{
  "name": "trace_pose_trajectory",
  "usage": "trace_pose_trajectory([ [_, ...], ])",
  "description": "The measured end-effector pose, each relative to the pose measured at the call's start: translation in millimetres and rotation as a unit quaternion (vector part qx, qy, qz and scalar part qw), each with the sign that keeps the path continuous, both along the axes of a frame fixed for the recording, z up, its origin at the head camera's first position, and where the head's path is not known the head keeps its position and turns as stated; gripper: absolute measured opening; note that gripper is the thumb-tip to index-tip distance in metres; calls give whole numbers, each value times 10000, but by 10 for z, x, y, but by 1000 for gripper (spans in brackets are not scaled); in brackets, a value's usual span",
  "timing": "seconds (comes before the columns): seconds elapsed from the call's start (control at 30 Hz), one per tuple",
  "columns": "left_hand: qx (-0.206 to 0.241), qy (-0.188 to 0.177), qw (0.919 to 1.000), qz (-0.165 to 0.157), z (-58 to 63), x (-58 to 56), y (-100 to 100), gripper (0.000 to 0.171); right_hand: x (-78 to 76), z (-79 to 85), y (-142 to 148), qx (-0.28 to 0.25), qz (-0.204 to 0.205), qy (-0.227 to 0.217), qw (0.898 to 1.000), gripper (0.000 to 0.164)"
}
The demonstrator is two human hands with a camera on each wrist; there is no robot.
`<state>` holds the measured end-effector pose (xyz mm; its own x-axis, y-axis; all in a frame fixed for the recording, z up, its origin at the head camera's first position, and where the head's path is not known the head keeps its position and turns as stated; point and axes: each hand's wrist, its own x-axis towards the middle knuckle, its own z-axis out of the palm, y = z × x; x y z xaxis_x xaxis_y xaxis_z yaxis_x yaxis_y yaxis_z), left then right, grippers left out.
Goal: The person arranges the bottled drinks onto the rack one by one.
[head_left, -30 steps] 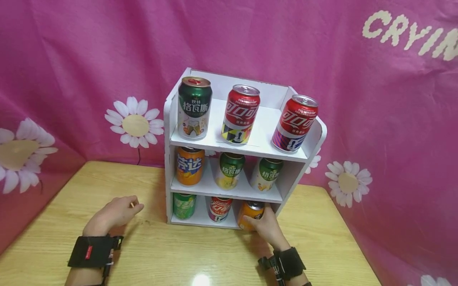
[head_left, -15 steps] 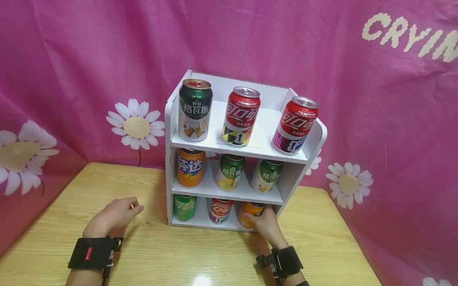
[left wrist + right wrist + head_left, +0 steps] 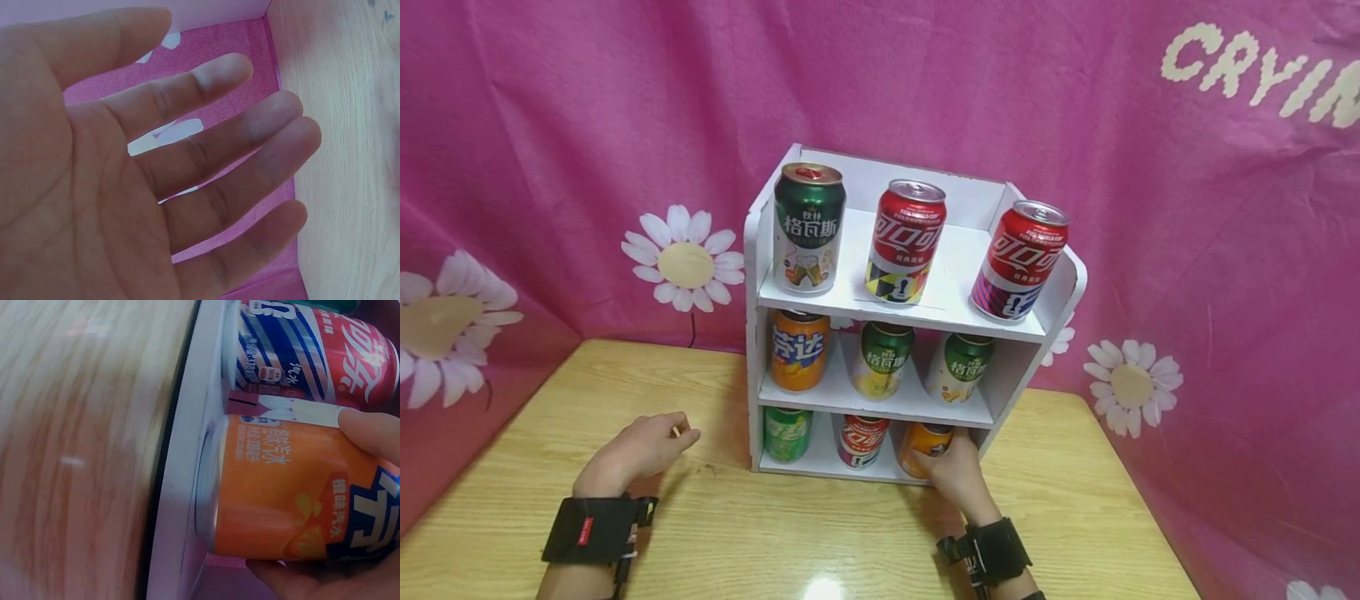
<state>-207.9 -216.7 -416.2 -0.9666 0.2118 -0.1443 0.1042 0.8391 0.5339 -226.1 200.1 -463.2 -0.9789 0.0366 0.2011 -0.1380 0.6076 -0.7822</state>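
- Three tiers are making up the white shelf, and each tier is carrying three cans.
- Sitting on the top tier are a green can and two red cola cans; the middle tier is holding an orange can and two green-and-yellow cans.
- Standing on the bottom tier are a green soda can at the left, a red cola can in the middle and the orange soda can at the right, just beside the cola can.
- The right hand is reaching into the bottom tier, its grip curling round the orange soda can; the right wrist view is showing a fingertip on one side and the palm on the other.
- The left hand is resting on the counter left of the shelf, well apart from the cans, its fingers lying loose and spread, gripping nothing.
- Both wrists are wearing black straps.
- The shelf is standing on a wooden counter, with a pink daisy-printed cloth hanging behind it.
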Motion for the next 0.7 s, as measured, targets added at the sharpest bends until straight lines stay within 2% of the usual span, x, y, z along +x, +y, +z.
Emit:
trace_pose_trajectory([
  [0.23,23,25,10000,-19,-7,-1,3,24,13,-10,-38,398,-107,291,9987,68],
  [0.53,7,6,10000,37,-5,0,-16,27,35,-6,-19,-253,159,233,9993,72],
  [0.7,28,-33,10000,69,-2,4,-21,26,22,-4,-35,-35,61,331,9994,72],
])
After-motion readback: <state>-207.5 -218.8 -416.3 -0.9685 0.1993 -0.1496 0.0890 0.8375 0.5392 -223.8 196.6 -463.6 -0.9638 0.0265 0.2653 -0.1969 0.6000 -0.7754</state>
